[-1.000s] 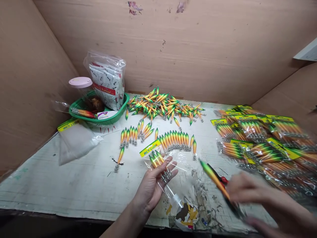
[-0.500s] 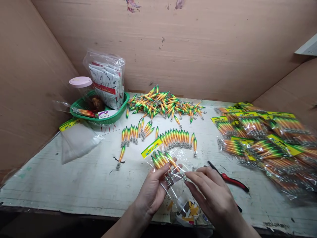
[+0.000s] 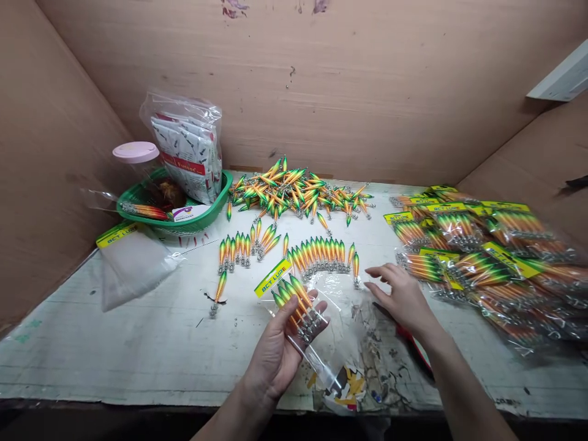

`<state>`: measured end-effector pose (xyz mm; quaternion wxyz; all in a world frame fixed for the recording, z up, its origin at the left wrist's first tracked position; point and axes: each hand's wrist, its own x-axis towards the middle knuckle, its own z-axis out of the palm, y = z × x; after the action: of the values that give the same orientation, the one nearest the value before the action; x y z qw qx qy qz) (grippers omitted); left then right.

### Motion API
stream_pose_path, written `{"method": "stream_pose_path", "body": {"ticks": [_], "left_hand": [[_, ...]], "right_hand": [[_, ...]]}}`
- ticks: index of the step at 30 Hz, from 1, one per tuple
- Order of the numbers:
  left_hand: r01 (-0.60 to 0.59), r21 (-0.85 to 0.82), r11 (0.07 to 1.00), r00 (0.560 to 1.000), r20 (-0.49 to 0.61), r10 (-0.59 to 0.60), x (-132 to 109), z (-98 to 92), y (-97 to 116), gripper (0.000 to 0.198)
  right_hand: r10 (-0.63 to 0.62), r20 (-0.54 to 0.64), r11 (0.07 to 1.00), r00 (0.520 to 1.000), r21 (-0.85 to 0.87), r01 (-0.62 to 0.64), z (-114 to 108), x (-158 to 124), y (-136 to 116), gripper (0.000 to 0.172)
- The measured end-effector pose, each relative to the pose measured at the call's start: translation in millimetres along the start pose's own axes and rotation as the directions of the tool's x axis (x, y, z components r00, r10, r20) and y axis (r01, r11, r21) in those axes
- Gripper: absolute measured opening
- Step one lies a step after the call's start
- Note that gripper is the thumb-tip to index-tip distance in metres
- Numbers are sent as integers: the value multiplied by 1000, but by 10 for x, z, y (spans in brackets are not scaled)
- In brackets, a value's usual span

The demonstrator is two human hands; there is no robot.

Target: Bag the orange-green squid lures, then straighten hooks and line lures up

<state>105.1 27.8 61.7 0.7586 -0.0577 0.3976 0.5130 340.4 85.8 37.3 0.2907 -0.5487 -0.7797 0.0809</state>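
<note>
Bag with lures inside is gripped in the left hand: thumb across the front, fingers behind. Right hand is half open and holds nothing; thumb and fingertips stand apart, just beside the end lure of a curved row on the tabletop. Pliers lie partly hidden under the right wrist.
</note>
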Motion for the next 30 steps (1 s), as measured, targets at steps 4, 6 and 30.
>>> {"method": "stream_pose_path", "body": {"ticks": [4, 6, 30], "left_hand": [[9, -26, 1000, 999, -40, -10, 8, 25, -1, 21], [9, -36, 999, 999, -42, -11, 11, 34, -4, 21], [17, 36, 999, 1000, -3, -17, 35, 40, -54, 13]], "right_hand": [[-17, 101, 999, 995, -43, 22, 276, 40, 310, 11], [-26, 100, 999, 995, -36, 30, 317, 32, 273, 12], [-275, 26, 949, 961, 166, 267, -301, -287, -967, 10]]}}
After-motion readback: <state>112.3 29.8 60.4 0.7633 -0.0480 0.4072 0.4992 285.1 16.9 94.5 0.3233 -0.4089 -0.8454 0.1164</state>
